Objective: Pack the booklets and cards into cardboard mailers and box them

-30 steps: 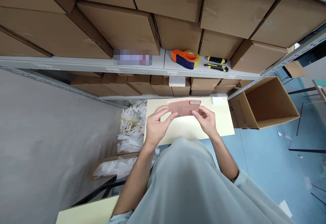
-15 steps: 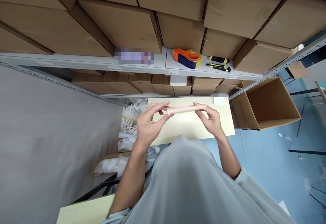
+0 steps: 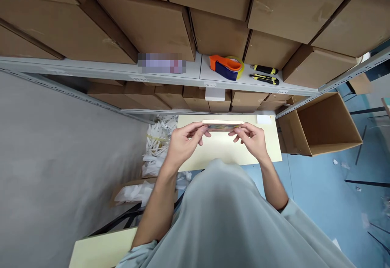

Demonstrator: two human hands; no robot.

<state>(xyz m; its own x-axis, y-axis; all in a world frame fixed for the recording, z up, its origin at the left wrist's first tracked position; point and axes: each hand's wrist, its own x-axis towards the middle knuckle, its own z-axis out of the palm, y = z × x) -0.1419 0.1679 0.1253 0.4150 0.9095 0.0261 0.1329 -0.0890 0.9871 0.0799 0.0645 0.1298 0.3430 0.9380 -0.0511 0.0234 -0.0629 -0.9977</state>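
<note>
Between my hands is a thin, flat, box-like item [image 3: 222, 127] with a pale edge on its far side and a darker, coloured face toward me; its exact kind does not show. My left hand [image 3: 186, 142] grips its left end, thumb on the near face and fingers curled behind. At the right end, my right hand [image 3: 251, 140] pinches it the same way. The item is held up over a pale yellow tabletop [image 3: 213, 154], tilted so its face is seen at a steep angle. A small white card [image 3: 264, 119] lies on the tabletop's far right corner.
Cardboard boxes [image 3: 219, 32] fill the shelf ahead. On its ledge lie an orange and blue tape dispenser [image 3: 226, 67] and black-yellow utility knives [image 3: 264, 78]. An open carton [image 3: 326, 126] stands right. Shredded white paper [image 3: 157, 138] is heaped left, beside a grey wall [image 3: 70, 158].
The flat item has been tipped: before, it showed a thin pale pinkish side, and now its darker, coloured face shows. My fingers have shifted at both ends.
</note>
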